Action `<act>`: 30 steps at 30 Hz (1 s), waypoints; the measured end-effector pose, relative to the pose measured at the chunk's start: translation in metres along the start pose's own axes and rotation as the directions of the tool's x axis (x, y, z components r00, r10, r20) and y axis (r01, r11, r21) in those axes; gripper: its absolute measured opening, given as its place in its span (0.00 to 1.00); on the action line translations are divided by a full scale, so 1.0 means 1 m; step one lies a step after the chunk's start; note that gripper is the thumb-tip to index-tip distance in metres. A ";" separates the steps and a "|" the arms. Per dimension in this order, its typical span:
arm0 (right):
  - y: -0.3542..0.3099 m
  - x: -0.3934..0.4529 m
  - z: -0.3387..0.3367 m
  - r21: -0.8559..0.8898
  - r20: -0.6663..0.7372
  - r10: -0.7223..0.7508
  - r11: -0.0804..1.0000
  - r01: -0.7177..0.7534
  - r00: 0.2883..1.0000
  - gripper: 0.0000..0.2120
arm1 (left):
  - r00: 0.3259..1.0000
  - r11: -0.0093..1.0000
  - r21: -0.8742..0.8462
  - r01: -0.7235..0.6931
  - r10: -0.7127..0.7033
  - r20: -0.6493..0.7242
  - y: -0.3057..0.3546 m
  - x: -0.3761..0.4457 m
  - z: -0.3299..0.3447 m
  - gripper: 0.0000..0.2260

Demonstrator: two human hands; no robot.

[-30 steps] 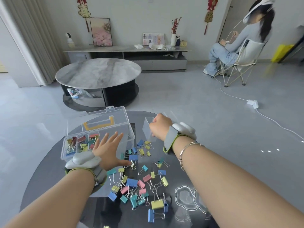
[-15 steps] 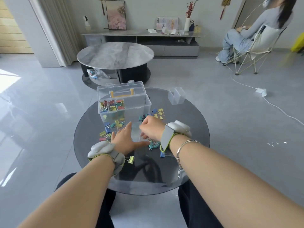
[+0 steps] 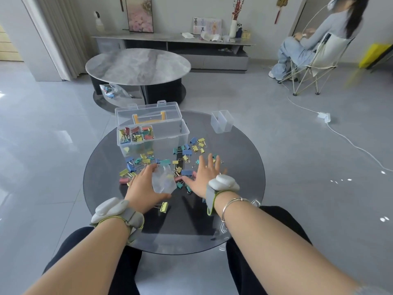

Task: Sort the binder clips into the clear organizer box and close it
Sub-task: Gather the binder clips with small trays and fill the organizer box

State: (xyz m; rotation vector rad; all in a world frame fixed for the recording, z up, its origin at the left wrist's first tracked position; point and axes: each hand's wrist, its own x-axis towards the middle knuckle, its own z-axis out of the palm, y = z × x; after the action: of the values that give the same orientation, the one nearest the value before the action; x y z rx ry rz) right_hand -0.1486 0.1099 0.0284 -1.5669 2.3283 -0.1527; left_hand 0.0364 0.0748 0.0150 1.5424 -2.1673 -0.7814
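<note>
**Clips scattered, small clear bin in the left hand**

The binder clips (image 3: pixel 170 160) lay strewn over the middle of the round dark glass table (image 3: pixel 102 184), in blue, yellow, teal and pink, from just below the clear organizer box (image 3: pixel 152 133) down to the person's hands. One yellow clip (image 3: pixel 163 207) sat apart, nearest the person, just under the left thumb. The organizer box stood at the upper left of the table with its lid (image 3: pixel 146 113) tilted back and open; its left compartments already held mixed clips.

The left hand (image 3: pixel 141 187) curled around a small clear bin (image 3: pixel 163 178), fingers over its far side and thumb under its near edge, with clips around it on the table. The right hand (image 3: pixel 205 174) hovered flat just to the right, fingers spread and straight, holding nothing, above the clips at the centre. Whether its fingertips touched any clip could not be told.

A second clear bin (image 3: pixel 221 121) stood empty-looking at the table's upper right rim, well apart from the hands. Beyond, a marble coffee table (image 3: pixel 138 66) filled the upper centre, and a seated person (image 3: pixel 314 39) occupied the upper right.
</note>
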 end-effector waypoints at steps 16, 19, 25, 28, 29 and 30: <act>0.006 0.026 0.044 -0.214 -0.159 -0.188 0.965 0.152 0.969 0.30 | 0.989 0.991 0.129 -0.024 0.005 0.146 0.007 0.017 0.003 0.44; 0.006 0.031 0.038 -0.246 -0.196 -0.220 0.954 0.169 0.956 0.24 | 0.986 0.987 0.157 -0.032 0.006 0.165 0.011 0.021 0.002 0.44; 0.001 0.040 0.021 -0.089 -0.074 -0.198 0.978 0.191 0.977 0.22 | 0.986 0.986 0.165 -0.028 0.000 0.168 0.015 0.022 0.001 0.42; -0.002 0.043 0.016 -0.069 -0.022 -0.168 0.984 0.166 0.986 0.22 | 0.986 0.983 0.183 -0.018 -0.013 0.163 0.017 0.022 0.000 0.43; -0.003 0.043 0.016 -0.083 -0.021 -0.169 0.982 0.167 0.985 0.22 | 0.987 0.982 0.188 -0.011 -0.020 0.162 0.017 0.022 0.000 0.43; -0.004 0.043 0.016 -0.098 -0.022 -0.175 0.980 0.172 0.984 0.22 | 0.987 0.981 0.192 -0.006 -0.025 0.161 0.017 0.022 0.001 0.43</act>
State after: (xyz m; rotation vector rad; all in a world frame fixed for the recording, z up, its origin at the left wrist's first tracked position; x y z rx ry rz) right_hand -0.1552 0.0702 0.0056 -1.8269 2.2497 -0.1069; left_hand 0.0159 0.0581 0.0245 1.6335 -2.4185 -0.7433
